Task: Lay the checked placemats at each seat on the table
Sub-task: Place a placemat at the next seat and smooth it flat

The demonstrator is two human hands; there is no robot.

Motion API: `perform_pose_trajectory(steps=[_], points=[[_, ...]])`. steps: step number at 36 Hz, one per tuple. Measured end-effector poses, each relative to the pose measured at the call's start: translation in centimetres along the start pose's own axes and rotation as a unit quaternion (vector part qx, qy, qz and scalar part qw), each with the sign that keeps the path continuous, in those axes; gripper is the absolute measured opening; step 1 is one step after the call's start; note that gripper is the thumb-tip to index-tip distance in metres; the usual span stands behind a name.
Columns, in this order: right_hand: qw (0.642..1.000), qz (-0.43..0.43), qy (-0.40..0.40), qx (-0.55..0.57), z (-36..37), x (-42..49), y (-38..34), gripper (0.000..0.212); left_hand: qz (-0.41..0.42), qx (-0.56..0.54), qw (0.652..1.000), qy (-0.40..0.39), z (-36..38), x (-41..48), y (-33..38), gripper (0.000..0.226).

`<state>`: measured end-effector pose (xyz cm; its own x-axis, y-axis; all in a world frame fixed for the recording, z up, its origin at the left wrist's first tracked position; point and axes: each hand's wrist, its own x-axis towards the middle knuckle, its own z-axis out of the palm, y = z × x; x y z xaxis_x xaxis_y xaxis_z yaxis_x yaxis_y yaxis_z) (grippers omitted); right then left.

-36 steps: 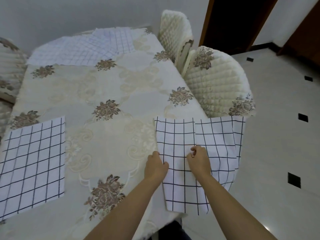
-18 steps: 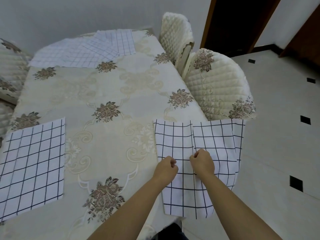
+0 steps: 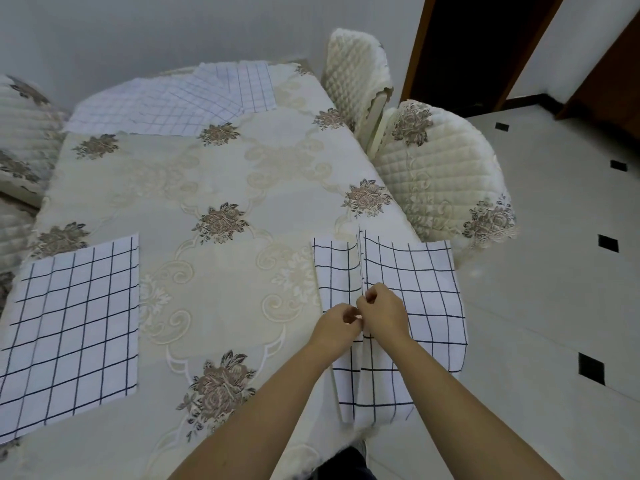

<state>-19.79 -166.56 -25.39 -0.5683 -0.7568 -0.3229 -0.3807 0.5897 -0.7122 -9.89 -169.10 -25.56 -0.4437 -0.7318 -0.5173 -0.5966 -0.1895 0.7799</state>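
Observation:
A white placemat with dark checks (image 3: 415, 282) lies at the table's right edge, and its right part droops over the side. My left hand (image 3: 337, 325) and my right hand (image 3: 384, 311) meet at its middle and pinch the cloth into a raised fold that runs away from me. A second checked placemat (image 3: 72, 327) lies flat at the left side of the table (image 3: 214, 174). At the far end lie more checked placemats (image 3: 180, 102), overlapping one another.
The table wears a cream floral cloth. Two quilted cream chairs (image 3: 436, 168) stand close along the right side, another chair (image 3: 20, 133) at the far left. Pale tiled floor (image 3: 554, 306) and a dark doorway (image 3: 478, 46) are on the right.
My hands have closed together at the mat's middle, and the cloth between them has risen into a sharper ridge. The mat's left portion now looks narrower.

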Motion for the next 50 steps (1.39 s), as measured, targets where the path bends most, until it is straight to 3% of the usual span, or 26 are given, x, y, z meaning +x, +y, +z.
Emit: perform_pose_trajectory(steps=[13, 31, 43, 50], points=[[0.998, -0.030, -0.041, 0.043, 2.9, -1.5, -4.1, 0.005, -0.012, -0.012, 0.999, 0.050, -3.7, -1.3, -1.0, 0.009], [0.993, -0.070, -0.078, 0.054, 5.6, -2.7, -5.7, 0.013, 0.007, 0.011, 0.988, 0.153, -8.4, -2.1, -4.1, 0.035], [0.995, -0.029, -0.097, -0.004, 6.8, -2.4, -3.6, 0.009, -0.061, -0.007, 0.976, 0.208, -11.8, -2.8, -8.6, 0.039], [0.995, 0.007, -0.094, -0.038, 6.5, -2.0, -1.7, 0.009, -0.119, 0.004, 0.974, 0.191, -13.0, -2.8, -11.3, 0.030]])
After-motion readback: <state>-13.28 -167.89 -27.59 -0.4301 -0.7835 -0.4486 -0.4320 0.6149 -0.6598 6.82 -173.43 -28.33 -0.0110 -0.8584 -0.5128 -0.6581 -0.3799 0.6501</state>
